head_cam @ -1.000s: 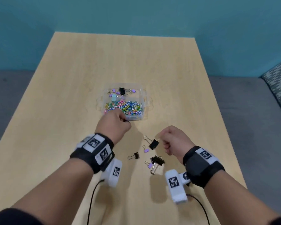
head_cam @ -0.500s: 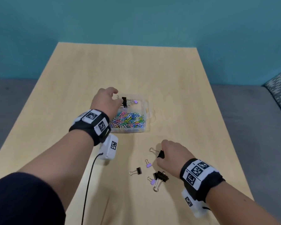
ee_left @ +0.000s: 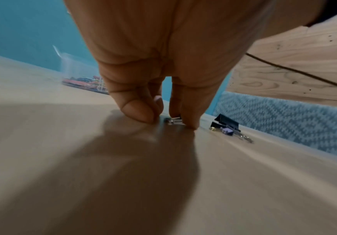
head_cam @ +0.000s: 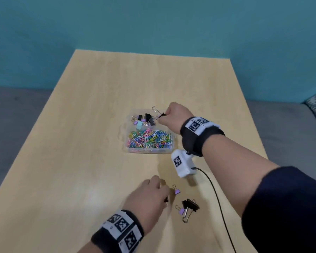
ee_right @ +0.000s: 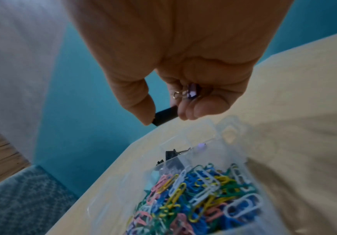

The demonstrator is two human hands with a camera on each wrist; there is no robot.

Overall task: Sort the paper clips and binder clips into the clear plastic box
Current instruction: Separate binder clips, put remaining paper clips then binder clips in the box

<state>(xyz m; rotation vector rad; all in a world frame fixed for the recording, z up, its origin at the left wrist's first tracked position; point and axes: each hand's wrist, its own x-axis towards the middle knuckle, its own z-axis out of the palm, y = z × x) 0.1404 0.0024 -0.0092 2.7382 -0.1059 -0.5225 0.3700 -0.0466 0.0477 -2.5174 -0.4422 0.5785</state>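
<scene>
My right grip (ee_right: 163, 101) pinches a black clip (ee_right: 166, 116) over the box's (head_cam: 169, 149) far compartment — my left grip (head_cam: 150, 199) pinches a small clip (ee_left: 173, 121) on the near desk (head_cam: 80, 161).

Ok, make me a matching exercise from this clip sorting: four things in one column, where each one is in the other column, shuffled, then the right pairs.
Things:
1. coloured paper clips
2. light blue binder clip
3. large black binder clip
4. right hand

Places:
A. loose on the table, near the left hand
B. near compartment of the clear box
C. over the box, pinching a black binder clip
D. far compartment of the box

Pairs: 1-B, 2-D, 3-A, 4-C
</scene>
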